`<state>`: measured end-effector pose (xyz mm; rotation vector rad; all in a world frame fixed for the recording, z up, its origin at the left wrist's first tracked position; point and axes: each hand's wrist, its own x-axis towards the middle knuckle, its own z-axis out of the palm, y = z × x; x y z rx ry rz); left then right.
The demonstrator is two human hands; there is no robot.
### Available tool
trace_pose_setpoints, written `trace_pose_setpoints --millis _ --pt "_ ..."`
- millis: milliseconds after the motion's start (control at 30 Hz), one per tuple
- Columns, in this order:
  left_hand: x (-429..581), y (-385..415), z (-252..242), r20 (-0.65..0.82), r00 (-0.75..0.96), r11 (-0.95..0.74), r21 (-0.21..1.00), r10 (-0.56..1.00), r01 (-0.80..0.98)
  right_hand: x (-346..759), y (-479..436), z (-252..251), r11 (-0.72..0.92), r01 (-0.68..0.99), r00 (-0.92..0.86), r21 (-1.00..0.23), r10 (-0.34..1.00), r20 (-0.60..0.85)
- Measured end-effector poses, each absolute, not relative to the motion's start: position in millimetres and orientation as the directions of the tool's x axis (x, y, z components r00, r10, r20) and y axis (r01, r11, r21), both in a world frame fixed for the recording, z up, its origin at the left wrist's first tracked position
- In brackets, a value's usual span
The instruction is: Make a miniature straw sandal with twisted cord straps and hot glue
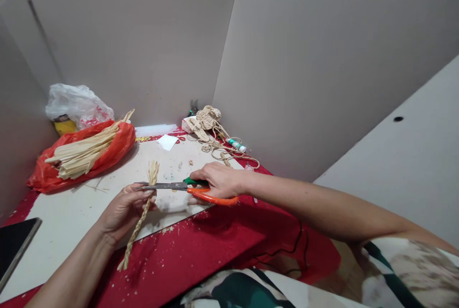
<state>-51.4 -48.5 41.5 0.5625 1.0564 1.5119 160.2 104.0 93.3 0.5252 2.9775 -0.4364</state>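
Note:
My left hand (125, 210) is closed around a braided straw cord (138, 226), holding it upright over the white board (71, 212); the frayed top end sticks up above my fingers. My right hand (218, 180) grips scissors (179, 186) with orange and green handles. The shut-looking blades lie across the cord just below its frayed tip.
A red plastic bag with straw strips (86, 152) lies at the left, a white bag and a yellow jar (64, 124) behind it. A tangle of twine (211, 128) and a small tube (235, 144) sit at the back. A dark phone (14, 248) lies at the left edge. Grey partition walls enclose the red-covered table (215, 246).

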Motion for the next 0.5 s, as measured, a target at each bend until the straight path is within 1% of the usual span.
trace_pose_setpoints --millis 100,300,400,500 --pt "-53 -48 41 -0.213 -0.246 0.059 0.856 0.946 -0.514 158 103 91 0.889 0.363 -0.931 -0.28 0.335 -0.144" --pt "-76 -48 49 -0.208 -0.272 0.048 0.866 0.94 -0.498 143 106 82 0.87 0.447 -0.89 -0.211 0.407 -0.208" --pt "-94 -54 63 -0.157 -0.332 -0.034 0.863 0.93 -0.504 133 108 78 0.865 0.476 -0.869 -0.16 0.434 -0.237" --pt "-105 -61 77 -0.075 -0.411 -0.168 0.836 0.909 -0.523 125 105 76 0.895 0.43 -0.886 -0.119 0.394 -0.244"
